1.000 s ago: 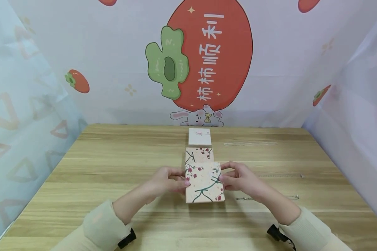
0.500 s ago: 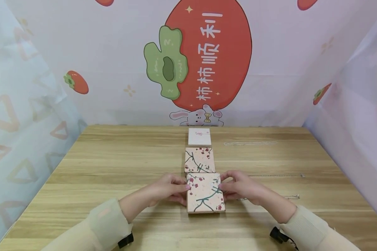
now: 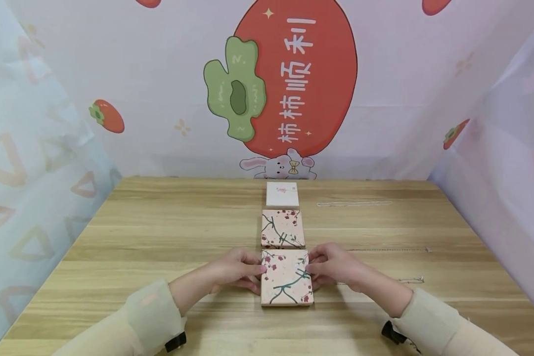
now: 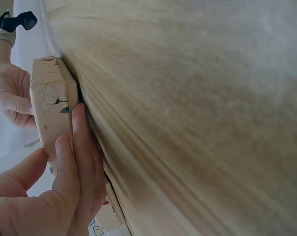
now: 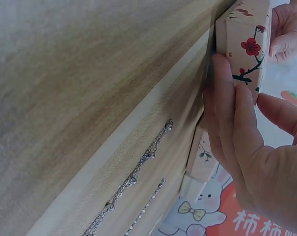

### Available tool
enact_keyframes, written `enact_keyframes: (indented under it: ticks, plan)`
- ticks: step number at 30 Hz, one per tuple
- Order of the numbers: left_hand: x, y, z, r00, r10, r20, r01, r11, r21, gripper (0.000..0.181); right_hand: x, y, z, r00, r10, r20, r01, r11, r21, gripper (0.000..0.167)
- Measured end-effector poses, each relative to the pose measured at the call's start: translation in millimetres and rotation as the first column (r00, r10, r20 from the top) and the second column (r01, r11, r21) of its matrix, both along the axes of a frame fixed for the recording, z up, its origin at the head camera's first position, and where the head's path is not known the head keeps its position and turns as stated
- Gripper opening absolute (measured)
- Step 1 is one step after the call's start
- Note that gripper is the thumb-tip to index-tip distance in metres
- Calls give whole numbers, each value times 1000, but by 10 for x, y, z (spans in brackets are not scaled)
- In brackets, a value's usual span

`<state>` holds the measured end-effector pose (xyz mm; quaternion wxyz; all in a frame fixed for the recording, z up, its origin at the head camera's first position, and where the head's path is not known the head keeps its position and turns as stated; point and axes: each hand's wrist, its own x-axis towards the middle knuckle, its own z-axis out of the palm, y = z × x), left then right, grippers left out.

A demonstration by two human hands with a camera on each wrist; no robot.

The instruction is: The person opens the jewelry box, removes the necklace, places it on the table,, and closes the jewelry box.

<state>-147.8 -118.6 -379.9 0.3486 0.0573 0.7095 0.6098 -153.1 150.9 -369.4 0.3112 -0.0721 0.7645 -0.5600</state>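
Observation:
A square peach gift box (image 3: 287, 281) with red blossoms and green branches lies at the near end of a row of boxes. My left hand (image 3: 237, 270) holds its left side, thumb at the top edge and fingers along the side wall. On the opposite side my right hand (image 3: 338, 267) grips it the same way. In the left wrist view the box side (image 4: 49, 115) shows above the left fingertips (image 4: 64, 143). The right wrist view shows the lid and base closed together on the box (image 5: 249, 46). What is inside it is hidden.
Behind it stand a second blossom-patterned box (image 3: 282, 229) and a smaller white box (image 3: 282, 194). To the right lie a pale chain (image 3: 354, 203), a thin chain (image 3: 391, 249) and a beaded silver chain (image 5: 133, 179), partly behind the right arm. All rest on the wooden table (image 3: 173, 212).
Both hands have brought the near box down and towards the person, onto the table. It then shifted slightly left. The second box, partly covered before, now shows whole.

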Motion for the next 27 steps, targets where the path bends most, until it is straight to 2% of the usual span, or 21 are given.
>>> enact_keyframes:
  ticks: [4, 10, 14, 17, 20, 22, 23, 25, 27]
  plan:
    - [-3, 6, -15, 1000, 0, -9, 0, 1000, -6, 25, 11, -8, -13, 1000, 1, -2, -1, 1000, 16, 31]
    - [-9, 28, -9, 999, 22, -46, -24, 998, -57, 24, 14, -18, -23, 998, 19, -61, -14, 997, 74, 31]
    - [-23, 37, -2, 997, 18, -71, -25, 995, -100, 22, 9, -23, -31, 990, 53, -128, -32, 986, 162, 31]
    - [-52, 31, 6, 994, -9, -111, -9, 987, -158, 20, 4, -34, -16, 975, 97, -198, -41, 962, 270, 28]
    - [-83, 14, 22, 989, -47, -143, 15, 976, -216, 20, 7, -38, 40, 950, 151, -273, -39, 926, 375, 27]
    - [-95, -7, 42, 982, -74, -173, 24, 962, -272, 21, 6, -35, 104, 929, 177, -324, -28, 909, 416, 27]
    - [-96, -18, 57, 975, -87, -202, 22, 951, -307, 22, 0, -28, 142, 912, 191, -362, -19, 903, 428, 28]
    - [-89, -43, 105, 953, -123, -275, 5, 919, -393, 24, -13, -11, 228, 870, 206, -448, 18, 895, 445, 29]
    - [-78, -64, 169, 915, -164, -369, -38, 875, -483, 27, -32, 17, 313, 813, 213, -542, 64, 892, 447, 28]
